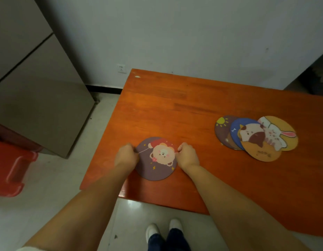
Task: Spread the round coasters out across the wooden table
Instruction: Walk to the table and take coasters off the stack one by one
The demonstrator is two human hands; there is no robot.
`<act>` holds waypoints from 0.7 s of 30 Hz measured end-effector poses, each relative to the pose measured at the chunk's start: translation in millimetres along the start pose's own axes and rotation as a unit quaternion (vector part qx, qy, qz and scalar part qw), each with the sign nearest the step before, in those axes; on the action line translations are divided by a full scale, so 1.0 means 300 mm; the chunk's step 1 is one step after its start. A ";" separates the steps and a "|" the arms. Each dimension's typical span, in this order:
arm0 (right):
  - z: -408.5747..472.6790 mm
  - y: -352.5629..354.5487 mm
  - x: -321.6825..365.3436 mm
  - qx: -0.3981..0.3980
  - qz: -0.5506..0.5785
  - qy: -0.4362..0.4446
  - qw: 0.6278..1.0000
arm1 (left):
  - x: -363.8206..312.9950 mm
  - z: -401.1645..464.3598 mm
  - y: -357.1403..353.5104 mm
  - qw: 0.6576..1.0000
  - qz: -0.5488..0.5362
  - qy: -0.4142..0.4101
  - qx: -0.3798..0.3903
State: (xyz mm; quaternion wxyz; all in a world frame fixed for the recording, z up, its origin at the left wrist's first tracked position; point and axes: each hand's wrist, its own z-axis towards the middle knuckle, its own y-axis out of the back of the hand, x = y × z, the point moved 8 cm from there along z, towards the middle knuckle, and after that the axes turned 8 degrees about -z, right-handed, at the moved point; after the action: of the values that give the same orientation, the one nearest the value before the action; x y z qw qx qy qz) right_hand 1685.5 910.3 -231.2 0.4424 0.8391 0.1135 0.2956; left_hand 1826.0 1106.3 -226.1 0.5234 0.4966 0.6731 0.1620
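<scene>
A purple round coaster with a bear picture [158,161] lies flat near the front left corner of the orange wooden table [175,105]. My left hand [127,154] pinches its left edge and my right hand [187,154] pinches its right edge, both with fingers curled shut. To the right lies an overlapping pile of several round coasters: a dark one with a sun [222,131], a blue one [235,131], an orange one with a dog [260,147] and an orange one with a rabbit [282,133].
A grey cabinet [39,87] stands left of the table, with a red plastic bin [10,167] on the floor below it. A white wall with a socket [121,68] runs behind. My feet [164,230] stand at the table's front edge.
</scene>
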 end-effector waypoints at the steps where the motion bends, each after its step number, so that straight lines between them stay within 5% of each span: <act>1: 0.000 0.016 -0.008 -0.002 0.006 0.000 1.000 | -0.003 0.004 0.003 1.000 0.008 -0.001 0.001; 10: -0.007 0.359 -0.275 -0.062 0.050 -0.043 0.996 | -0.331 0.004 -0.075 0.998 -0.015 -0.058 0.021; 21: 0.138 0.731 -0.888 -0.117 0.072 -0.147 0.980 | -0.910 -0.123 -0.581 0.985 -0.032 -0.130 0.106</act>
State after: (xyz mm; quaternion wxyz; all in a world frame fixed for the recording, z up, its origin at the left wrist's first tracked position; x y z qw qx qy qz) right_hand 1481.5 634.1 -177.2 0.5268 0.8219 -0.0482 0.2115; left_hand 1695.8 809.6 -191.5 0.5559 0.5444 0.6281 0.0065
